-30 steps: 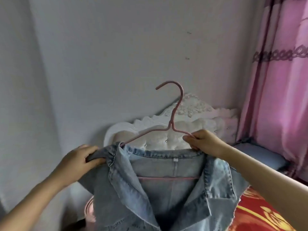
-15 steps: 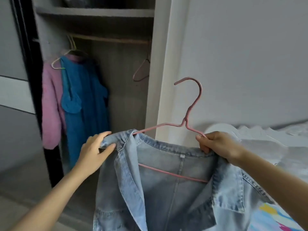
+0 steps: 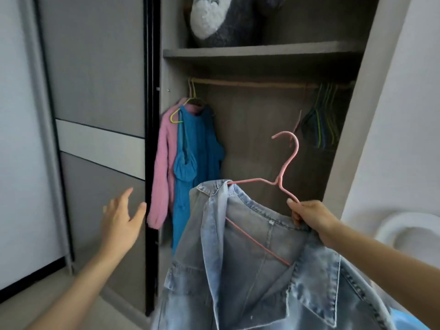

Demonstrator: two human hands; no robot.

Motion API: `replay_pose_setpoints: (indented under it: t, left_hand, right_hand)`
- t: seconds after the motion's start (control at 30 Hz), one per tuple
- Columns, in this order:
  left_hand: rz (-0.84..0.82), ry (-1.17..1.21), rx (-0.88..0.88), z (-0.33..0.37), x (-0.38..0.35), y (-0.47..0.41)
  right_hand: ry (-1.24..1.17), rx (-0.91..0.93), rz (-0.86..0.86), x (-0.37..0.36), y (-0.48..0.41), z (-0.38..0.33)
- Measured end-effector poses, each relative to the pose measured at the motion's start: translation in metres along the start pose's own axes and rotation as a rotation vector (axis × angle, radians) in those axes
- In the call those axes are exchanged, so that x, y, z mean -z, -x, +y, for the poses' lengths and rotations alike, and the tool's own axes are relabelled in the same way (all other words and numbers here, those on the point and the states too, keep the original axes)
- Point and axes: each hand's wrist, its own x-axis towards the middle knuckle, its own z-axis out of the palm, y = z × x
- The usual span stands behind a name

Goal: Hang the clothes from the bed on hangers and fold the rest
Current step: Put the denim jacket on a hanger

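Note:
A light blue denim jacket (image 3: 257,270) hangs on a pink hanger (image 3: 284,167), held up in front of the open wardrobe. My right hand (image 3: 309,216) grips the hanger's right shoulder together with the jacket's collar. My left hand (image 3: 120,221) is open with spread fingers, apart from the jacket, near the dark edge of the wardrobe door. The hanger's hook points up, below the wooden rail (image 3: 250,83).
On the rail's left end hang a pink sweater (image 3: 163,167) and a blue garment (image 3: 197,160). Several bare hangers (image 3: 321,120) bunch at the rail's right end. A grey plush thing (image 3: 214,17) sits on the shelf above. The sliding door (image 3: 95,139) stands left; the white headboard (image 3: 404,225) is at right.
My view has swung left from the bed wall to the wardrobe. My left hand has let go of the jacket's collar and moved left; my right hand carries the hanger with the jacket toward the wardrobe.

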Motion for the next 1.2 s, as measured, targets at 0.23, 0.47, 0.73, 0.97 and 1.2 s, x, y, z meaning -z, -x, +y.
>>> replay_pose_setpoints:
  t: [0.23,0.47,0.73,0.97,1.2]
  left_hand:
    - [-0.05,-0.039,0.071,-0.031,0.009,-0.024]
    - [-0.071,-0.076,0.078,-0.05,0.014,-0.037]
    - [-0.058,-0.124,0.143,-0.091,-0.001,-0.091]
    - [-0.042,-0.177,0.0,-0.081,-0.063,-0.201]
    - [-0.012,-0.16,-0.146,-0.064,-0.143,-0.293]
  right_hand:
    - [-0.111,-0.043,0.071,-0.043,-0.026,-0.045]
    - [-0.211,-0.104,0.093,-0.085,-0.095,-0.077]
    - [-0.241,-0.075,0.127,-0.127,-0.196,-0.09]
    - [-0.289,0.161,0.04,-0.147,-0.289,-0.109]
    - [-0.275,0.263,0.088,-0.172,-0.357,-0.121]
